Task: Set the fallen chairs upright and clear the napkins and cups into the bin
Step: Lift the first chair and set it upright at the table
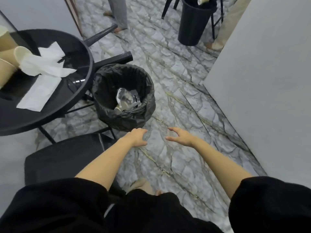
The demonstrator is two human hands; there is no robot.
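A bin (123,98) lined with a black bag stands on the marble floor beside a round black table (50,113); clear plastic and a cup lie inside it. On the table lie white napkins (45,64) and several tan paper cups (10,63) on their sides. A black chair (64,157) stands below the table at my left. My left hand (138,137) hovers just in front of the bin, fingers curled loosely, holding nothing. My right hand (180,136) is spread open to its right, empty.
A grey wall panel (262,81) bounds the right side. A mirror at the top reflects a second black bin (193,22), chair legs and a person's legs (117,14). Black table or chair legs (114,59) lie on the floor behind the bin.
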